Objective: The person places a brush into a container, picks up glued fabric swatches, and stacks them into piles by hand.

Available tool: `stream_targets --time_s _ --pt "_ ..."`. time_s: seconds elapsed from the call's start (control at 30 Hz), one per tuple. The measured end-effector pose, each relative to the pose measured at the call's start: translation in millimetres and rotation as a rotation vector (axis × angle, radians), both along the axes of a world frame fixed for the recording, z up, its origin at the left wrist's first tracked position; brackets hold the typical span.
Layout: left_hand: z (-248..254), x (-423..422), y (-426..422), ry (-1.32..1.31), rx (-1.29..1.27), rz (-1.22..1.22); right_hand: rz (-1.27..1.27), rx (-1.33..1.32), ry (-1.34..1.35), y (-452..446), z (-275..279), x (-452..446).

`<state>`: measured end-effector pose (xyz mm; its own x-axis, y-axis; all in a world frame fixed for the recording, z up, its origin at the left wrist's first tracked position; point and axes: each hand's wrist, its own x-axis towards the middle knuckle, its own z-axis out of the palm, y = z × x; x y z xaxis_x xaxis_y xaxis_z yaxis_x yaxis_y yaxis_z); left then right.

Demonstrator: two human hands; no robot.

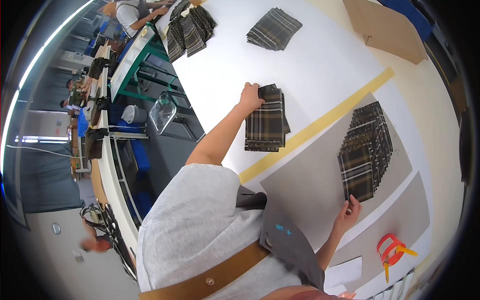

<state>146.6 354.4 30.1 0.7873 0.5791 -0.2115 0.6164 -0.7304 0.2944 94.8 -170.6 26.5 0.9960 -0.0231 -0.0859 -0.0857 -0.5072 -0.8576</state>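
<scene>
My left hand (251,98) rests at the upper left edge of a neat stack of plaid fabric pieces (265,122) on the white tabletop. Its fingers are bent over that edge, gripping it. To the right, a fanned row of dark plaid fabric pieces (367,150) lies overlapped on a grey sheet (305,185). At the near corner of this row is my right hand (349,212). Its thumb and forefinger are apart and touch the lowest piece's edge; the other fingers are curled.
Farther back lie another plaid stack (275,29) and a patterned heap (191,30). Yellow tape (320,125) crosses the table. A brown cardboard piece (382,27) stands at the far right. A red holder (391,249) with yellow-handled tools sits near me. Another person (131,16) works at the upper left.
</scene>
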Motion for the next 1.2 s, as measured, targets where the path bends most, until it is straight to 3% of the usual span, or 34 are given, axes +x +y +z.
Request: stream_targets --time_s 0.13,0.33,0.43,0.53,0.7,0.9,1.0,1.03,1.13,1.2 --pt "6 3 -11 0.086 0.159 -0.095 0.008 -0.007 0.017 4 5 -3" --pt "26 -11 -27 -0.235 0.227 -0.191 0.074 0.048 0.072 22 10 -7" --pt "55 -17 -44 -0.339 0.114 -0.157 0.114 0.105 0.109 34 9 -7" --pt "118 -24 -81 -0.282 -0.076 -0.168 0.166 0.258 0.248 51 7 -6" --pt "176 -30 -118 -0.249 -0.809 0.048 0.253 0.737 0.572 114 22 2" --pt "144 -39 -115 -0.246 -1.412 0.197 0.191 1.240 0.909 157 19 -14" --pt "130 -41 -130 -0.226 -1.241 0.249 0.107 1.207 0.829 149 17 -16" --pt "126 -41 -137 -0.230 -1.055 0.206 0.065 1.165 0.781 145 16 -18" --pt "79 -49 -138 -0.160 -0.940 0.053 -0.031 0.868 0.515 117 7 -10" --pt "39 -57 -146 -0.092 -0.897 -0.015 -0.036 0.667 0.506 96 3 -5"
